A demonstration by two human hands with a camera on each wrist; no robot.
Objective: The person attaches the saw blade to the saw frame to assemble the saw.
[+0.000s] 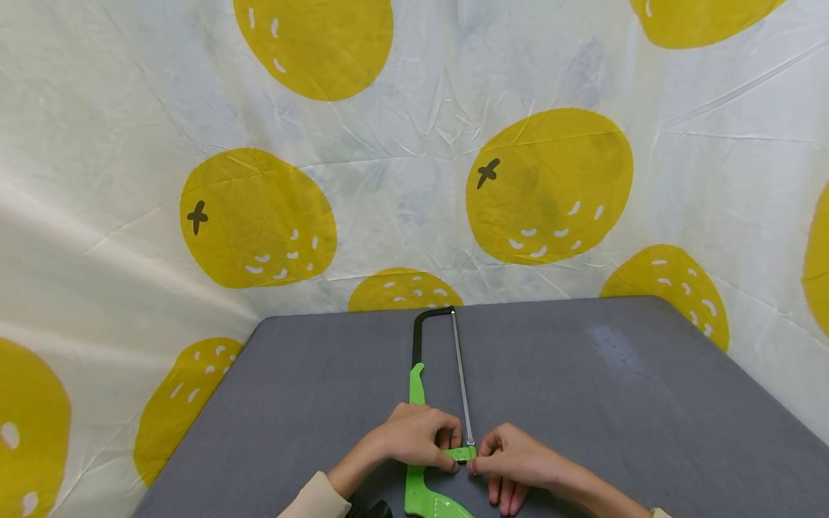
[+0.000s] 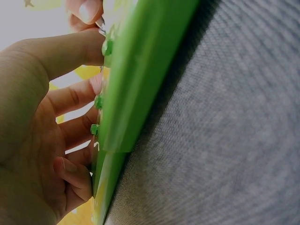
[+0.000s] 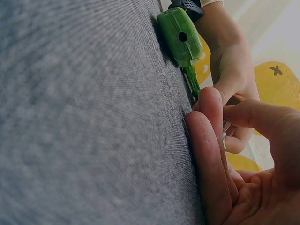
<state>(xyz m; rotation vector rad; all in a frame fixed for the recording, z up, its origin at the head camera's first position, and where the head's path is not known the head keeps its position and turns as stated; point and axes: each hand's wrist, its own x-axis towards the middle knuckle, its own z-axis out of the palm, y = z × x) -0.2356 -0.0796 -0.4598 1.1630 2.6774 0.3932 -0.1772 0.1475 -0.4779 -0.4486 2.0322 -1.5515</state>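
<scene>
A hacksaw (image 1: 417, 385) with a bright green handle and a black front frame lies flat on the grey table. Its thin blade (image 1: 460, 374) runs from the far end of the frame toward me, down to a short green arm. My left hand (image 1: 417, 435) lies across the green frame, thumb and fingers holding that arm; in the left wrist view its fingers reach along the green body (image 2: 136, 89). At the blade's near end, my right hand (image 1: 518, 460) pinches a small metal fitting (image 3: 226, 125) between thumb and forefinger, the fitting mostly hidden, with its other fingers against the tabletop.
The grey cloth-covered table (image 1: 311, 381) reaches back to a pale curtain (image 1: 401, 194) printed with yellow fruit shapes. That curtain also hangs along the left and right sides. A black wrist device (image 3: 188, 8) shows on the left forearm.
</scene>
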